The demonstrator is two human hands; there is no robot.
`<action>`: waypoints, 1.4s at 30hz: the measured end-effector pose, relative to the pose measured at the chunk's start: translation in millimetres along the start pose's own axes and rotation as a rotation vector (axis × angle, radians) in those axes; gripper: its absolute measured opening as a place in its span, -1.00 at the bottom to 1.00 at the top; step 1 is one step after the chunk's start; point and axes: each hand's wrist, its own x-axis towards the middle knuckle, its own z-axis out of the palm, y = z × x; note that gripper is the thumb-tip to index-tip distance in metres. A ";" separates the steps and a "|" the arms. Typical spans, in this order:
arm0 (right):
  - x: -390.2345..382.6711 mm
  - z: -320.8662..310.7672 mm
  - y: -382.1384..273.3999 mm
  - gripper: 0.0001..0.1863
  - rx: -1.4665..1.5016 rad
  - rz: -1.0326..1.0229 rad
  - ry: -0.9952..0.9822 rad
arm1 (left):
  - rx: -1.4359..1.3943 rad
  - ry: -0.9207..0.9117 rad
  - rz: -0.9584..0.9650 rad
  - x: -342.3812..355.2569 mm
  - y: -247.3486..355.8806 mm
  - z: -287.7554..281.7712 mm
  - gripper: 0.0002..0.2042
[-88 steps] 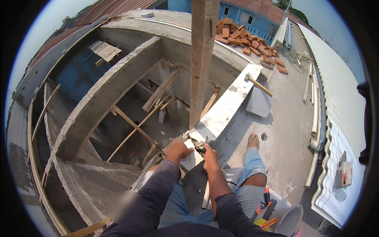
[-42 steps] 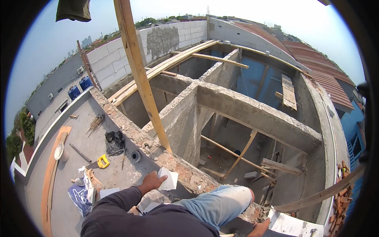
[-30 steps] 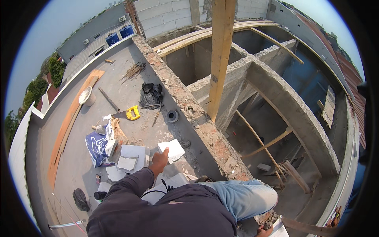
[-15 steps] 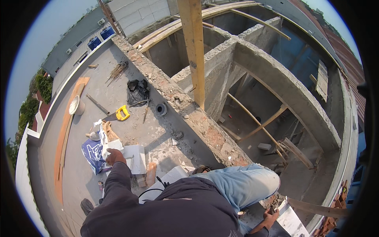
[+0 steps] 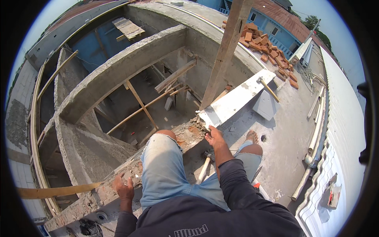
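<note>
A row of white blocks [image 5: 239, 94] is laid along the far stretch of a broken wall top [image 5: 192, 134], its smooth upper face smeared with grey in patches. At its near end, rough red brick and crumbled grey masonry are exposed. The right hand [image 5: 214, 136] is placed at this end, loosely open with the fingers slightly bent; whether the block is touched by the fingertips cannot be told. The left hand [image 5: 124, 187] is held open and empty beside the wall top, nearer the body, fingers spread.

A hammer [image 5: 269, 90] is laid with its head on the row, its wooden handle reaching past the edge toward a pale block [image 5: 265, 106] set on the roof floor [image 5: 290, 130]. Beside the near end, a wooden post [image 5: 227, 55] is stood. Broken bricks [image 5: 265, 47] are heaped beyond.

At the lower left, a crumpled black plastic bag [image 5: 90, 228] is seen, its contents hidden. Pale outlined lettering [image 5: 191, 230] is carried upside down on the dark shirt [image 5: 169, 215].
</note>
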 end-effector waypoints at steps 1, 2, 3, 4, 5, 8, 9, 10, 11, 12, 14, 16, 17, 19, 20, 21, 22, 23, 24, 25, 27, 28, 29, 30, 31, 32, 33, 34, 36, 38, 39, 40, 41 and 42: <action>-7.1 -5.7 1.6 -0.56 0.005 -0.037 -0.046 | 0.054 -0.100 -0.010 13.7 7.9 14.6 -0.53; -14.1 -12.1 3.8 -0.55 -0.066 -0.104 -0.066 | 0.082 -0.149 0.040 23.8 15.2 32.9 -0.49; -20.7 -20.3 6.9 -0.52 -0.184 -0.162 -0.050 | 0.099 -0.159 0.133 27.7 19.3 49.0 -0.44; -26.7 -28.7 11.7 -0.52 -0.302 -0.203 -0.072 | 0.133 -0.270 0.063 27.8 19.2 60.6 -0.41; -31.9 -37.5 17.5 -0.51 -0.435 -0.241 -0.079 | 0.153 -0.340 0.042 29.8 18.5 72.3 -0.39; -43.8 -60.0 46.2 -0.37 -1.088 -0.274 -0.138 | 0.345 -0.449 0.086 28.7 16.5 94.6 -0.37; -47.1 -65.3 58.5 -0.33 -1.224 -0.289 -0.156 | 0.424 -0.511 0.054 28.2 15.3 94.3 -0.37; -50.5 -69.7 72.2 -0.29 -1.386 -0.251 -0.176 | 0.375 -0.435 0.104 22.8 15.9 91.9 -0.39; -53.8 -73.2 85.6 -0.29 -1.457 -0.263 -0.236 | 0.354 -0.415 0.140 20.1 17.9 89.7 -0.40; -56.7 -75.5 98.7 -0.28 -1.560 -0.214 -0.245 | 0.310 -0.351 0.187 15.1 19.4 84.5 -0.41; -59.4 -77.9 120.5 -0.19 -1.735 -0.126 -0.358 | 0.268 -0.266 0.191 6.4 26.3 80.9 -0.43; -59.7 -79.3 135.8 -0.22 -1.853 -0.054 -0.486 | 0.241 -0.257 0.132 0.5 29.6 78.6 -0.44; -59.6 -81.0 141.2 -0.24 -1.882 -0.055 -0.517 | 0.212 -0.222 0.132 -2.5 30.0 77.8 -0.45; -58.9 -83.2 147.6 -0.27 -1.900 -0.071 -0.535 | 0.191 -0.216 0.087 -7.7 28.1 72.7 -0.44; -58.5 -84.4 150.0 -0.28 -1.907 -0.083 -0.538 | 0.177 -0.207 0.077 -8.8 26.5 68.6 -0.42; -58.4 -86.6 151.6 -0.30 -1.912 -0.095 -0.540 | 0.147 -0.211 0.047 -10.7 25.7 63.8 -0.41; -58.2 -88.1 153.5 -0.32 -1.914 -0.104 -0.542 | 0.204 -0.183 0.088 -13.3 25.4 57.9 -0.40; -57.9 -89.6 154.5 -0.33 -1.914 -0.110 -0.540 | 0.246 -0.173 0.117 -16.7 26.6 51.9 -0.39; -57.7 -91.1 155.9 -0.35 -1.907 -0.122 -0.540 | 0.275 -0.168 0.140 -17.2 28.8 48.1 -0.38; -57.1 -92.3 156.2 -0.36 -1.893 -0.132 -0.537 | 0.249 -0.207 0.159 -17.0 32.5 47.2 -0.38; -55.3 -95.1 154.5 -0.39 -1.855 -0.164 -0.531 | 0.141 -0.241 0.253 -13.4 42.5 55.8 -0.38; -54.0 -96.8 150.6 -0.41 -1.825 -0.191 -0.521 | 0.194 -0.232 0.359 -8.9 48.0 65.2 -0.45; -53.0 -98.8 145.8 -0.42 -1.793 -0.218 -0.509 | 0.191 -0.362 0.302 -0.9 52.0 76.4 -0.49; -52.3 -101.1 137.2 -0.44 -1.757 -0.265 -0.488 | 0.164 -0.434 0.286 8.8 53.0 85.7 -0.52; -53.4 -103.5 128.5 -0.45 -1.659 -0.371 -0.496 | 0.140 -0.501 0.271 18.0 53.8 93.0 -0.55; -55.8 -105.5 115.4 -0.47 -1.677 -0.371 -0.383 | 0.110 -0.448 0.364 26.6 54.2 95.1 -0.62; -60.6 -106.9 102.7 -0.48 -1.631 -0.365 -0.298 | 0.113 -0.449 0.394 36.0 55.8 93.7 -0.68; -68.6 -105.3 87.6 -0.53 -1.477 -0.434 -0.099 | -0.117 -0.547 0.199 44.0 60.2 87.2 -0.74; -92.4 -97.4 57.0 -0.63 -1.113 -0.594 0.111 | -0.468 -0.671 -0.117 59.2 81.9 64.0 -0.83; -127.9 -78.2 30.5 -0.70 -0.726 -0.858 0.160 | -0.690 -0.603 -0.095 77.9 124.4 31.5 -0.85; -147.4 -66.0 17.6 -0.71 -0.515 -1.046 0.177 | -0.739 -0.562 -0.019 90.0 155.2 21.3 -0.84; -168.2 -51.4 11.4 -0.69 -0.494 -0.957 -0.046 | -0.785 -0.506 0.057 98.1 187.9 12.5 -0.84; -186.1 -41.3 3.5 -0.67 -0.339 -0.991 -0.225 | -0.771 -0.522 0.086 103.2 222.1 8.2 -0.83; -200.3 -28.9 -0.8 -0.65 -0.332 -0.999 -0.360 | -0.780 -0.502 0.164 107.1 258.0 11.6 -0.81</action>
